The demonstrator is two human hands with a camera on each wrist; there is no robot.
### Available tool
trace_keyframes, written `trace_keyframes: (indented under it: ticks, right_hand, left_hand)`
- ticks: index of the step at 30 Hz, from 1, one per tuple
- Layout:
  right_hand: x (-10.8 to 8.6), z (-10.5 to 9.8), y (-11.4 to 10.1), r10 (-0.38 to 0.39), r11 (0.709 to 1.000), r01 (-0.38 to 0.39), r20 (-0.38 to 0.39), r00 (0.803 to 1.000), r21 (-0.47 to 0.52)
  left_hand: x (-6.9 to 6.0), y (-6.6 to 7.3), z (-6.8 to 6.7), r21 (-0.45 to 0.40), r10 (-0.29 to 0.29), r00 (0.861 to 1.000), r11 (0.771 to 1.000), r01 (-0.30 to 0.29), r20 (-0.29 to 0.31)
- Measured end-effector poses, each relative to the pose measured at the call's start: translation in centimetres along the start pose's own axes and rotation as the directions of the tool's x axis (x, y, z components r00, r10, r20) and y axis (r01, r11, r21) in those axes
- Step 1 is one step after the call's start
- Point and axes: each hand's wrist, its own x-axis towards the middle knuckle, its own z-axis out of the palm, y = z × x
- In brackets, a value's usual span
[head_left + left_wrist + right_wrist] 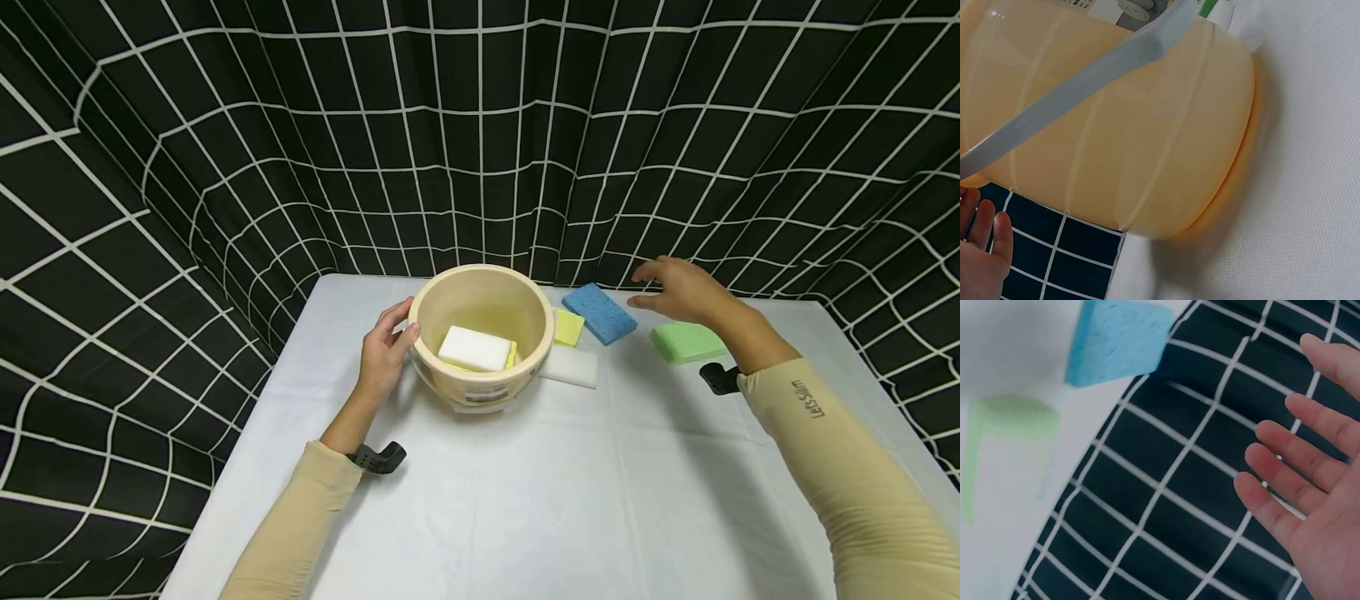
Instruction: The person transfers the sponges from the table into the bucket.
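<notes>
A cream bucket (483, 275) stands upright on the white table, its grey handle (1079, 94) hanging down the outside. My left hand (382, 354) rests against the bucket's left rim, with fingers fairly straight in the left wrist view. Inside the bucket lies a white sponge (474, 348) on top of a yellow sponge (512, 355). My right hand (684, 292) is raised with fingers spread, holding nothing. It hovers between a blue sponge (600, 313) and a green sponge (687, 342), apart from both.
Right beside the bucket lie a yellow sponge (568, 327) and a white sponge (573, 367), both partly hidden by it. A black curtain with white grid lines (480, 142) hangs behind the white table (525, 500) and along its sides.
</notes>
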Motion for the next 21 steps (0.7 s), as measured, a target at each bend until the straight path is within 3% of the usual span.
trace_keyframes:
  ticks: [8, 15, 21]
  right_hand:
    - [-0.2, 0.8, 2.8, 0.020, 1.000, -0.021, 0.073, 0.997, 0.015]
    - [-0.4, 1.7, 4.7, 0.068, 0.997, -0.074, 0.171, 0.983, 0.025]
    - [-0.9, 2.9, 6.1, 0.067, 0.997, -0.074, 0.194, 0.979, 0.026]
  left_hand:
    - [0.1, 0.0, 0.0, -0.009, 0.005, 1.000, 1.000, -0.005, -0.001]
    - [0.2, 0.1, 0.1, -0.002, 0.012, 1.000, 1.000, -0.012, -0.004]
    - [0.2, -0.1, 0.0, -0.001, 0.022, 1.000, 1.000, -0.022, -0.006]
